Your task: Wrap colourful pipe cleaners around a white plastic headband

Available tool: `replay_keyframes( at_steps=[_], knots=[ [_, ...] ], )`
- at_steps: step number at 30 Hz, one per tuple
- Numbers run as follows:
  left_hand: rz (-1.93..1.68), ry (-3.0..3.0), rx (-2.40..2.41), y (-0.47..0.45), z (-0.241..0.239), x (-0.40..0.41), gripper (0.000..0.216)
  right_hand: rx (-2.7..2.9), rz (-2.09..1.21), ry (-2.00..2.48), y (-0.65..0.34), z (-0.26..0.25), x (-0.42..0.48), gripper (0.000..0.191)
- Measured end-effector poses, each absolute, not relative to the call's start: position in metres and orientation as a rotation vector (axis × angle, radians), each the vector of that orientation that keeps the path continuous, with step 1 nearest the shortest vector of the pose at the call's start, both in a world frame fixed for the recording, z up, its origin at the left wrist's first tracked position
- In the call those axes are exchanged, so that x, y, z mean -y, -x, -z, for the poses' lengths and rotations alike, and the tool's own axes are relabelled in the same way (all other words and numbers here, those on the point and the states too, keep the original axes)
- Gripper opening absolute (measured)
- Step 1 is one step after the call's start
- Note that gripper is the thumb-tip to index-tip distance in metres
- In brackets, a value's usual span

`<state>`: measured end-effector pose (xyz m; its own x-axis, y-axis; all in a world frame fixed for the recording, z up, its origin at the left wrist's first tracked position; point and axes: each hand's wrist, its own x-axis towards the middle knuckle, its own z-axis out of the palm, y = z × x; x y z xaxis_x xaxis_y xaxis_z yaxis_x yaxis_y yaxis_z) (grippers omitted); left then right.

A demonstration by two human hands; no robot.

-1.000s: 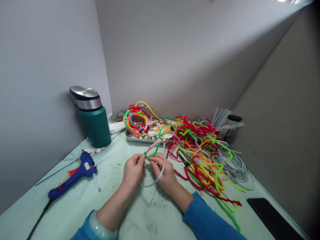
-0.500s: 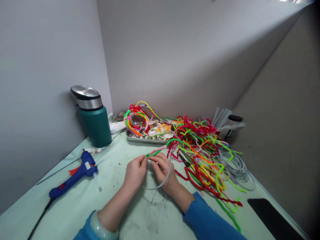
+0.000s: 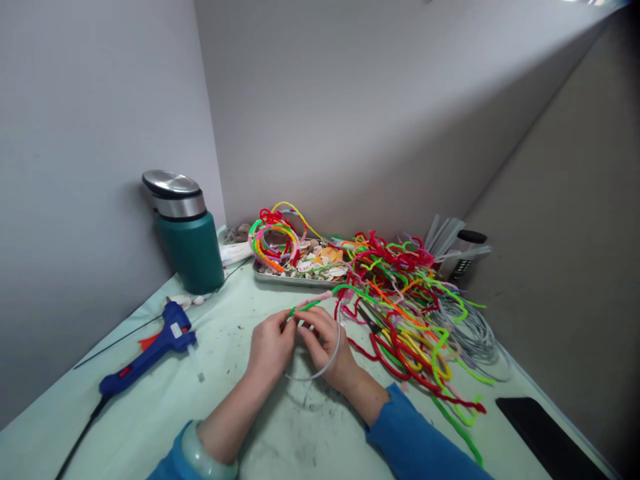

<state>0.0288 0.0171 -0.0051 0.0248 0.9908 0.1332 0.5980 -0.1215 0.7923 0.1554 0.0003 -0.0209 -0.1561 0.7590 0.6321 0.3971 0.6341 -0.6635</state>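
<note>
My left hand and my right hand meet over the pale green table. Both pinch a thin grey hoop that curves under my right hand. A green pipe cleaner is wound onto the hoop at the fingertips, beside a pink wrapped stretch. Its green tail runs right toward a big heap of coloured pipe cleaners.
A blue glue gun lies at the left with its cord. A teal flask stands by the wall. A metal tray holds shells and wrapped hoops. Grey hoops, clear glue sticks and a black phone lie at the right.
The green pipe cleaner's loop has flattened and swung right along the hoop. The grey hoop has turned under my right hand. Both hands stay together.
</note>
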Motion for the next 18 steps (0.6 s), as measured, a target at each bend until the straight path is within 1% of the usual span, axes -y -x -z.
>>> replay_keyframes(
  at_steps=[7,18],
  knots=[
    [-0.902,-1.791,-1.636,-0.028,0.0073,-0.017,0.027,1.885,-0.32,0.946,-0.1544,0.0207,0.0027,0.03],
    [-0.859,-1.812,-1.646,-0.028,0.0067,-0.0157,0.032,1.909,-0.142,1.056,-0.1518,0.0175,0.0066,0.036]
  ],
)
